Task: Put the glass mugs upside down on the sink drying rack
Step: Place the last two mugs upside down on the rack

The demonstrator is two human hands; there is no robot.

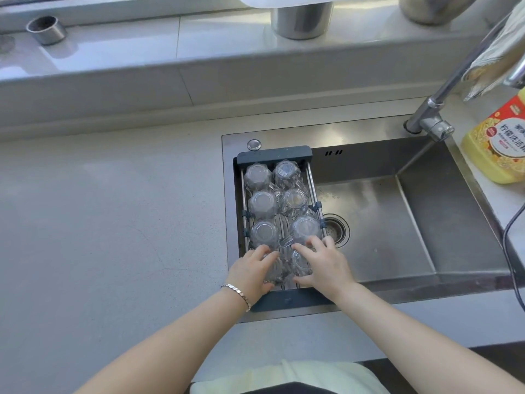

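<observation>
Head view, looking down at a steel sink (412, 223) set into a pale grey bench (113, 223).

Drying rack (274, 155): dark-framed, with metal rails, spanning the left end of the sink from back rim to front rim.

Glass mugs: six stand upside down on the rack in two columns of three, bases up. Back row (257, 175) and (287, 173); middle row (262, 204) and (295, 201); third row (264, 234) and (305, 229). Neighbours sit just beside each other, some apparently touching. A handle shows between the two columns near the third row.

Front row, nearest the person: two more mugs, one under each hand. The left hand (251, 273) lies over the left front mug (274, 270), fingers (262, 251) curled around its side and closed on the glass. The right hand (324, 265) covers the right front mug (301, 263), fingers (309, 245) spread over its top and thumb low at the near side, gripping it. Both mugs rest on or just above the rack; contact with the rails cannot be told. Their orientation is partly hidden by the hands.

Bracelet (238, 292) on the left wrist.

Surroundings: tap (434, 120) at the back right of the sink, a cloth (494, 55) draped over its neck. Yellow detergent bottle (497, 140) on the bench right of the sink. Drain (336, 230) just right of the rack. Metal canister (301, 18) and a small metal cup (47, 29) on the window ledge behind.
</observation>
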